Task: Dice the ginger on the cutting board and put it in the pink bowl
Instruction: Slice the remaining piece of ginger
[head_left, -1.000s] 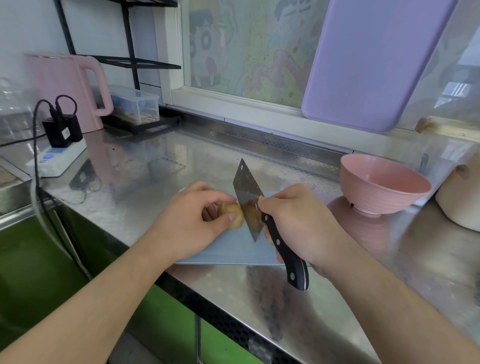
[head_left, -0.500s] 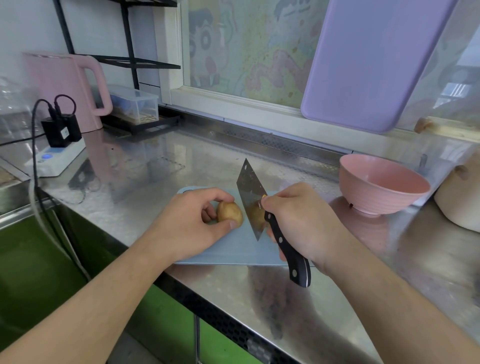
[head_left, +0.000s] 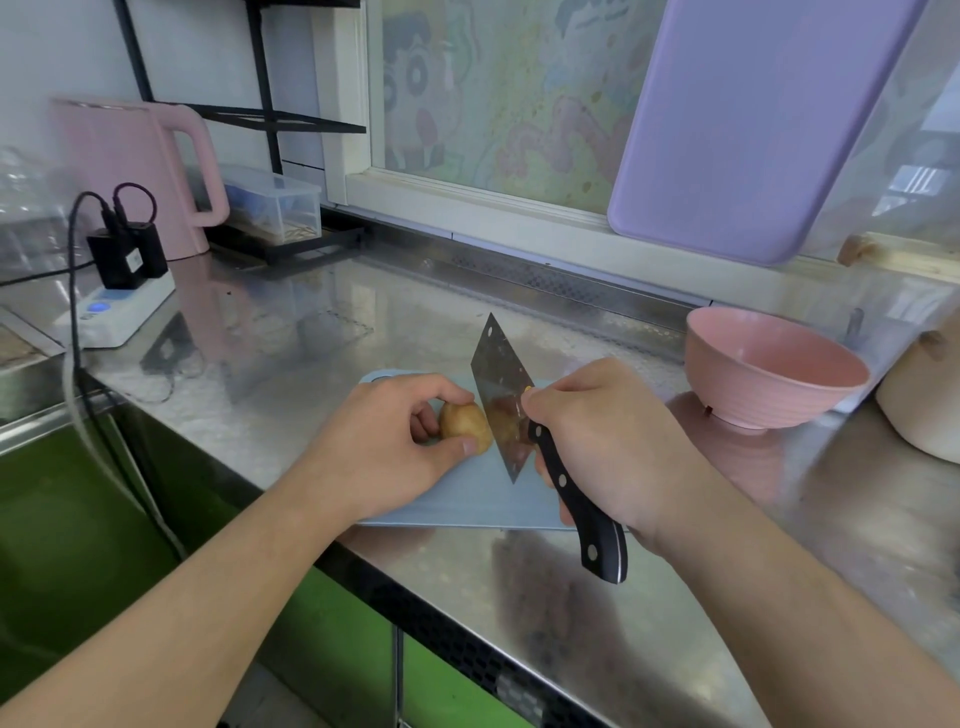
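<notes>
Ginger (head_left: 464, 427), a small tan knob, sits on a pale blue cutting board (head_left: 467, 501) at the front edge of a steel counter (head_left: 322, 332); the board is the landmark for everything below. Left hand (head_left: 387, 447) rests on the board w/ thumb & fingers pinching the ginger's left side, holding it down. Right hand (head_left: 605, 447) grips the black riveted handle of a cleaver (head_left: 501, 400), fingers wrapped round it. Blade stands nearly upright, edge down on the board, flat face touching the ginger's right side; more ginger shows as a blur behind the blade, can't tell if it's cut through. Pink bowl (head_left: 774, 369) stands on the counter to the right of the board & a bit further back, apart from it, inside looks bare. Back left of the board: pink kettle (head_left: 130, 176), white power strip (head_left: 122, 312) w/ black plugs, clear lidded box (head_left: 272, 208). Behind the board & to the right, a lilac board (head_left: 753, 124) leans on the window. Cream pot (head_left: 924, 400) sits right of the bowl at frame edge.
</notes>
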